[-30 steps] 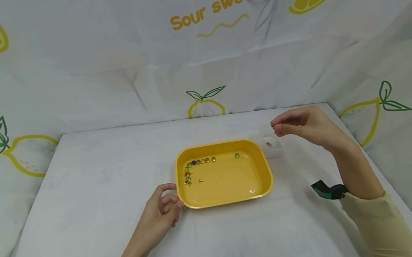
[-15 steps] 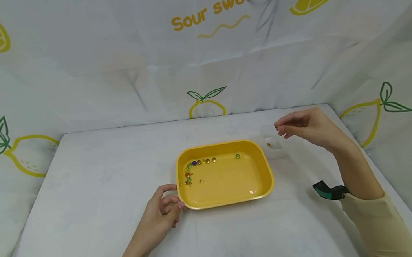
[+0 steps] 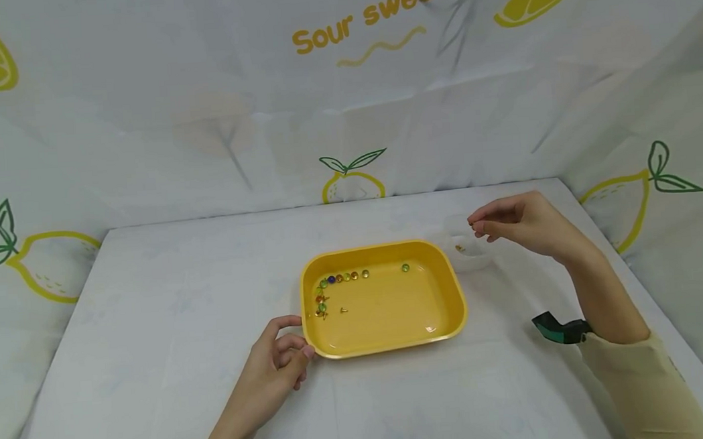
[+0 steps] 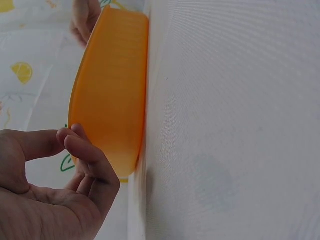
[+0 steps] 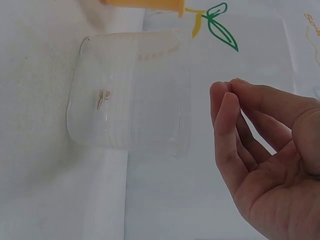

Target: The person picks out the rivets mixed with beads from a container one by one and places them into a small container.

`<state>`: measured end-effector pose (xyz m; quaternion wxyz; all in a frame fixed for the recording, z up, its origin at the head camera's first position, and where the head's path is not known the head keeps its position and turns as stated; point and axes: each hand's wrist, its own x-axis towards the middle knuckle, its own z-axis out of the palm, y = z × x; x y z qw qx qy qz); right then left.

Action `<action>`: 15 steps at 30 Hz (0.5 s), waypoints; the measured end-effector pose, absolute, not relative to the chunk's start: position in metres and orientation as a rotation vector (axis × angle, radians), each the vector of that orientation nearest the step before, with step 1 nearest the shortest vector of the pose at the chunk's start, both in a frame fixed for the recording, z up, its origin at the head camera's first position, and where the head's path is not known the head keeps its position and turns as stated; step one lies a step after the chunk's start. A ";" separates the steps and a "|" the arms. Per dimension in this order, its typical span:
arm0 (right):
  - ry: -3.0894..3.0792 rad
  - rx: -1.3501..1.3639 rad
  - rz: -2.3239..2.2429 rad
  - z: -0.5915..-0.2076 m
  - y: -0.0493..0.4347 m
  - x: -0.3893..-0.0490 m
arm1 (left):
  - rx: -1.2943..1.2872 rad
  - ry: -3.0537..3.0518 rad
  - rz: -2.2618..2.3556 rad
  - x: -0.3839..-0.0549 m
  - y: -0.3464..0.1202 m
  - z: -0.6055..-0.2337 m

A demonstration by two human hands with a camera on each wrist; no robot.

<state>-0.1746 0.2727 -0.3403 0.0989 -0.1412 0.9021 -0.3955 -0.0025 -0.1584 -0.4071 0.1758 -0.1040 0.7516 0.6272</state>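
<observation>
My left hand (image 3: 273, 369) holds the near left corner of a yellow tray (image 3: 389, 345), thumb and fingers at its rim; in the left wrist view, the fingers (image 4: 97, 165) curl against the tray's wall. Glass marbles (image 3: 347, 276) and several gold tacks (image 3: 343, 310) lie inside, mostly along the left side. Above a clear plastic tub (image 3: 471, 260) to the right, my right hand (image 3: 530, 225) pinches a tiny brownish thing, likely a tack, which the fingertips hide in the right wrist view. A few gold tacks (image 5: 103, 98) lie in the tub (image 5: 155, 100).
A white cloth covers the table (image 3: 180, 290). Behind it and at both sides hang white curtains (image 3: 171, 143) with lemon prints. The tub stands close against the tray's right side. A dark strap (image 3: 560, 329) is on the right wrist.
My right hand has lowered slightly toward the tub, its fingertips still pinched together. The left hand and the tray stay where they were.
</observation>
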 end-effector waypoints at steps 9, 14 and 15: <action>2.681 -0.454 -1.121 -0.345 0.276 -0.175 | -0.308 2.133 1.782 -0.001 -0.158 -0.407; 2.689 -0.450 -1.091 -0.345 0.276 -0.175 | -0.311 2.134 1.782 -0.001 -0.157 -0.407; 2.692 -0.448 -1.086 -0.346 0.276 -0.175 | -0.309 2.134 1.780 -0.001 -0.157 -0.407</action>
